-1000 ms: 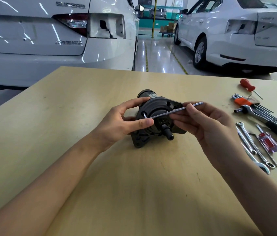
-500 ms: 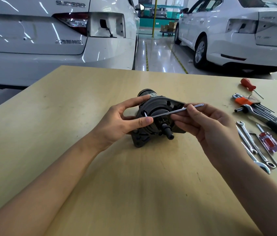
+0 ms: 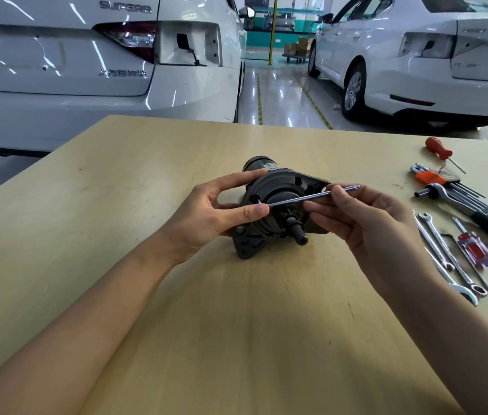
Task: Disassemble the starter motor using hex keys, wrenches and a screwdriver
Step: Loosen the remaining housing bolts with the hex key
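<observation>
The dark starter motor [image 3: 278, 187] lies on the wooden table [image 3: 236, 324] with its nose and pinion shaft toward me. My left hand [image 3: 206, 214] grips its left side, index finger over the top and thumb on the front face. My right hand [image 3: 365, 223] pinches the long arm of a silver hex key [image 3: 299, 196]. The key's short end sits in a screw at the upper left of the motor's face. The long arm runs up to the right across the housing.
Tools lie at the table's right: a red-handled screwdriver [image 3: 439, 148], a hex key set in an orange holder [image 3: 434, 176], a black-handled ratchet [image 3: 476, 214], combination wrenches [image 3: 446, 253] and a red and purple screwdriver [image 3: 473, 250]. Two white cars stand beyond the table.
</observation>
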Motion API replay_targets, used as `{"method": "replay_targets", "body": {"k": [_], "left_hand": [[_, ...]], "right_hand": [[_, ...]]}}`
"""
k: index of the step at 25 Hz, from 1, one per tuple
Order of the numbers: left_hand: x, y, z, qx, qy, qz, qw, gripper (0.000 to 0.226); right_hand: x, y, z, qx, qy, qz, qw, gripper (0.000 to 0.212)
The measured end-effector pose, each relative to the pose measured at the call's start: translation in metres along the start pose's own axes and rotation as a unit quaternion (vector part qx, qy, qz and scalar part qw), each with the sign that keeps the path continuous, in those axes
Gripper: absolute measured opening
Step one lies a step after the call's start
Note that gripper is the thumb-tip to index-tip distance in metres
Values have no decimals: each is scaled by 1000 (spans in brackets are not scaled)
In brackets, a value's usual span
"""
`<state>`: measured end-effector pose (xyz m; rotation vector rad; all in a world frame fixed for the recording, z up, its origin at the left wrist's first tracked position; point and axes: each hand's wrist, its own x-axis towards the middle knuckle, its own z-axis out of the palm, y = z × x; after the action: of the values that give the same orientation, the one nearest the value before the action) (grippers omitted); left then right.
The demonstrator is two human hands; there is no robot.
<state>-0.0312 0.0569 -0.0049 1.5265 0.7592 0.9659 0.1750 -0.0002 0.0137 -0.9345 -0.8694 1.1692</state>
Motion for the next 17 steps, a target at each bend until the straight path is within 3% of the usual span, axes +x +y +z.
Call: {"method": "replay_targets", "body": {"k": [17], "left_hand": [[0,-1,-3,1,-10,-7,1000,63]], "right_hand": [[-1,1,2,12,0,5,1000,6]]}}
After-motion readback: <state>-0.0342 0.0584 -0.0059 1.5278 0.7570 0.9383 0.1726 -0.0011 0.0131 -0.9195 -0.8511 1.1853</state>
